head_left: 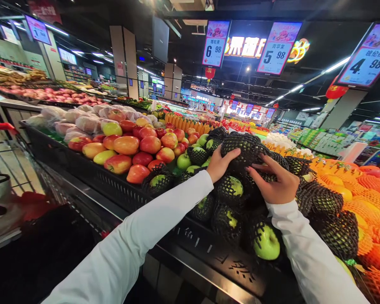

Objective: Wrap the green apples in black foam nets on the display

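Note:
My left hand grips the near left side of an apple in a black foam net, its thumb lying across the netting. My right hand has thumb and fingers bent against the right side of the same netted apple. The net hides nearly all of that fruit. Below and around both hands lie several green apples, most of them in black foam nets. Left of them, red and yellow apples are heaped without nets.
A black display crate with a slotted front holds the fruit. Orange-netted fruit is piled at the right. Bagged fruit sits at the far left, near a shopping cart. Price signs hang overhead.

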The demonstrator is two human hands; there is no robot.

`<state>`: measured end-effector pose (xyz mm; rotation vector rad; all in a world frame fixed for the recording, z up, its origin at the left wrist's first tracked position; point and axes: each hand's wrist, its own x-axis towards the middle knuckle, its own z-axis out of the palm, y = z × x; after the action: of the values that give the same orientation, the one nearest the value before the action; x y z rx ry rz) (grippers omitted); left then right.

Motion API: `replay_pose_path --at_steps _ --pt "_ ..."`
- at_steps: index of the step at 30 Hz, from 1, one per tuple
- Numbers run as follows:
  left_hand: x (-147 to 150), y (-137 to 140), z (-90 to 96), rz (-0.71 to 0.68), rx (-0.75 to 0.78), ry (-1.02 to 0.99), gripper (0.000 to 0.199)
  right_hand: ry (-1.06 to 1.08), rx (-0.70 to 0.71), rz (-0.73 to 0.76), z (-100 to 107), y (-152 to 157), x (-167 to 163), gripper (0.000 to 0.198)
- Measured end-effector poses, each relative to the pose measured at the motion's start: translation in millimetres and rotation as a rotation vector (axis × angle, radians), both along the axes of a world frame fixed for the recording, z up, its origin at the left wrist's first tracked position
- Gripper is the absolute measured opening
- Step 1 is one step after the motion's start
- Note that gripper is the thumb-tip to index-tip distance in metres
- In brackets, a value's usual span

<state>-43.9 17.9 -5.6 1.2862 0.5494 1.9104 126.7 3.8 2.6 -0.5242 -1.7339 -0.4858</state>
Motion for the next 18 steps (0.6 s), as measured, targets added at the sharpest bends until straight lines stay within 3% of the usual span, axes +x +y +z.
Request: replay_pose_path --at_steps 4,9,14,18 --pt "0 -2 2.2 -0.02 0.008 -0.011 0.049 -0.041 -0.121 0.031 -1 5 0 0.04" --pt "0 -4 -0.9 -0.055 0.078 0.114 0.055 -0.077 -0.021 -0.039 -3 12 5 0.031" --pt "0 -5 -3.4 -0.073 0.117 0.206 0.059 -0.019 0.011 -0.035 -9 20 10 0.048" --pt "-2 -5 -4.6 -0.056 0.13 0.25 0.062 -0.048 -0.018 -0.037 -6 17 9 0.036"
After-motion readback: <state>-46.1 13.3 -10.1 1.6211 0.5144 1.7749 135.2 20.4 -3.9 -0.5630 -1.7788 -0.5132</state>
